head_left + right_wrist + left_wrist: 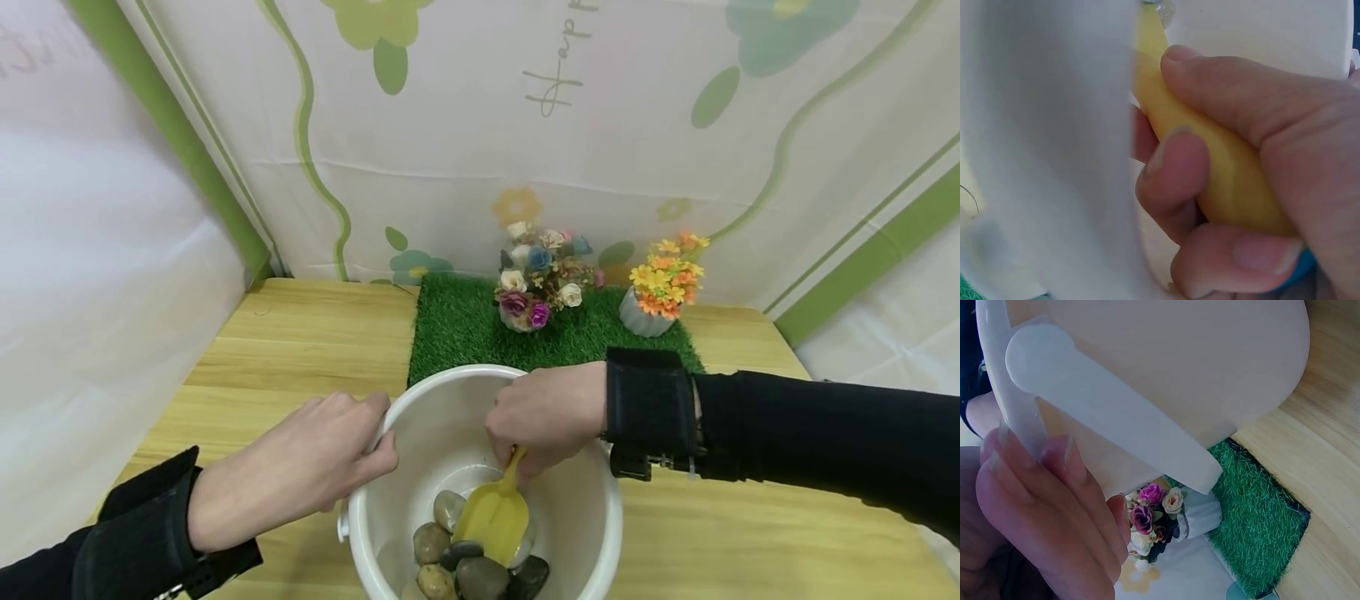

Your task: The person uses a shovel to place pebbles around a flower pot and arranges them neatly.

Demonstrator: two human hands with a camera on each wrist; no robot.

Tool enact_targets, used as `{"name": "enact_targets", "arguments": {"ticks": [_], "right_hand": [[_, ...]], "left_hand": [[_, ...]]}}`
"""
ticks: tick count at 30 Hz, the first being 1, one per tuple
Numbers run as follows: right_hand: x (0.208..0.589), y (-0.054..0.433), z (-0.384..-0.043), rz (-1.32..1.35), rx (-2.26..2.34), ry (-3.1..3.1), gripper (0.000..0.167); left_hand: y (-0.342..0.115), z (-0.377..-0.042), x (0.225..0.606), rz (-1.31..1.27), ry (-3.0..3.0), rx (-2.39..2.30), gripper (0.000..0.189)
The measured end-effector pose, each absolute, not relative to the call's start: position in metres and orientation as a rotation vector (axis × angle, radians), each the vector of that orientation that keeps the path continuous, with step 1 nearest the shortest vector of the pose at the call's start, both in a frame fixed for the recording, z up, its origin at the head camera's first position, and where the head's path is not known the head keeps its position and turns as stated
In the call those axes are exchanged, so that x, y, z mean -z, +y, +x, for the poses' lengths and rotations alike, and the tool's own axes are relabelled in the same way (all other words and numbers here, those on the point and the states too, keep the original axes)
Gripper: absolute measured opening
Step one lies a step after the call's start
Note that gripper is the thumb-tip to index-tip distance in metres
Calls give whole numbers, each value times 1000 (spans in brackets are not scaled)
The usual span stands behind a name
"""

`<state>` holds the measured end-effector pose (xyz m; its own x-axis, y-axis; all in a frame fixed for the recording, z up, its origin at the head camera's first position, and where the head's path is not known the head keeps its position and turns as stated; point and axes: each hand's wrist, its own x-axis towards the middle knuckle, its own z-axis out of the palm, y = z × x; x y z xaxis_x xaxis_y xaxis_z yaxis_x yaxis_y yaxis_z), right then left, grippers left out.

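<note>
A white bucket (609,533) stands on the table, with several smooth stones (480,577) in the bottom of it. My right hand (546,417) reaches over the far right of its rim and grips the handle of a yellow toy shovel (495,518). The shovel's blade lies down among the stones. In the right wrist view, fingers and thumb wrap round the yellow handle (1235,181). At the left, my left hand (311,454) holds the bucket's rim, fingers curled over it. The bucket's white carrying handle (1116,406) shows beside that hand in the left wrist view.
Behind the bucket lies a green artificial grass mat (450,333). On it stand a pot of mixed roses (536,283) and a white pot of orange and yellow flowers (660,287). Patterned cloth (465,125) hangs behind the wooden table (315,350).
</note>
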<state>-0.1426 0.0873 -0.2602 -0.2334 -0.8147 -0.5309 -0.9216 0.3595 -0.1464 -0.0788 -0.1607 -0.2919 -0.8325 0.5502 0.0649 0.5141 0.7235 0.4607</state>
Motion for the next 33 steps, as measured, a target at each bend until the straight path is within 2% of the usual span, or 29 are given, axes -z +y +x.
{"name": "enact_targets", "arguments": {"ticks": [11,18,33], "right_hand": [[260,88,-142,-1566,-311,2072,3],[263,89,-138,-1591,-338,2064,19],[263,89,-144,-1644,-284,1980,24]], "left_hand": [[-161,-79,293,889,2848,-733,12],[-161,-80,293,912,2874,-704,13],[-160,-79,292,906,2835,-738,14]]}}
